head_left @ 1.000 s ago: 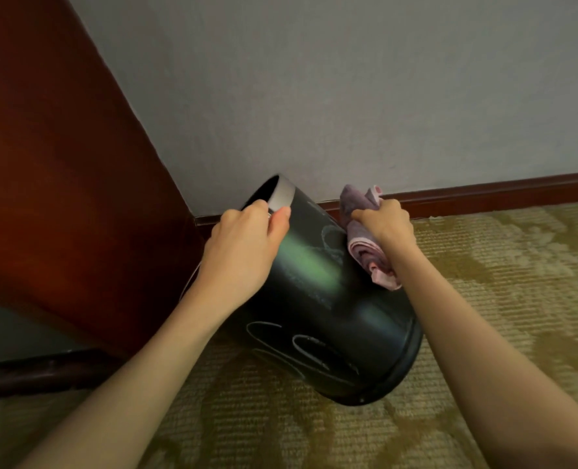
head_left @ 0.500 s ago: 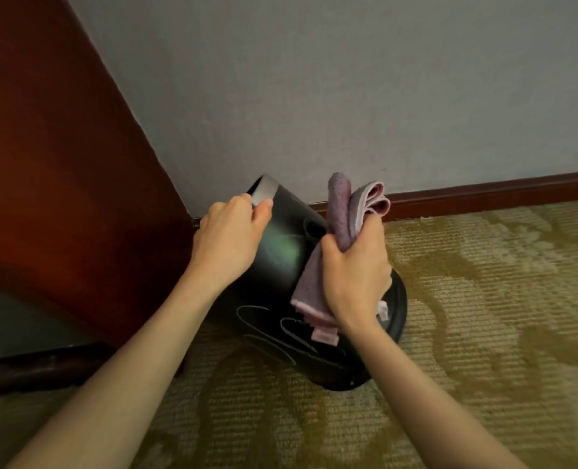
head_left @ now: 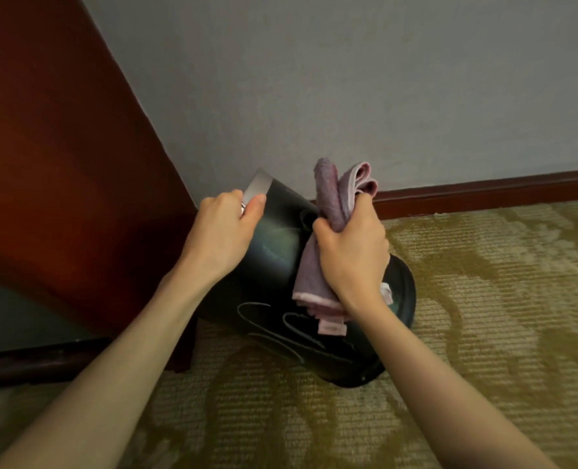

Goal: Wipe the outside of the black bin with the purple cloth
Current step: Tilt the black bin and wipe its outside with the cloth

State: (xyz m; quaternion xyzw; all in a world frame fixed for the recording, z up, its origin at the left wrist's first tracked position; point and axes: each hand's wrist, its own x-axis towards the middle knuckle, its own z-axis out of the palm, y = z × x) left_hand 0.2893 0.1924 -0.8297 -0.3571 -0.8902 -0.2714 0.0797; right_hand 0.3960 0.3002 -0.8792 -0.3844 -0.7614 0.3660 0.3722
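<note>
In the head view, the black bin (head_left: 274,275) is tipped over on the carpet (head_left: 483,299), in the corner where the grey wall (head_left: 348,79) meets a dark red wooden panel (head_left: 61,147). Its long axis runs diagonally: the silver-rimmed mouth (head_left: 259,187) points up and away to the left, toward the corner, while the base (head_left: 406,289) sits lower and to the right, nearer the person. The curved side facing up carries pale scribbled lines.

The left hand (head_left: 221,235) is closed on the rim, thumb lying along the outer wall and fingers curled over the edge, which holds the bin tilted. The right hand (head_left: 352,255) is a closed fist around the purple cloth (head_left: 328,204), bunched in the middle; one folded end stands up above the knuckles and the other hangs below the wrist, its pale hem and label lying against the bin's side. Whether the fist itself presses on the plastic cannot be told.

The cloth hand sits over the middle of the upturned side, between rim and base, so it is the nearer one to the unwiped surface. A stroke would best follow the long axis, down toward the base or up toward the rim, with the left hand steadying or turning the bin to bring the hidden underside round. The smooth, glossy wall could roll under pressure if the rim grip loosens.
</note>
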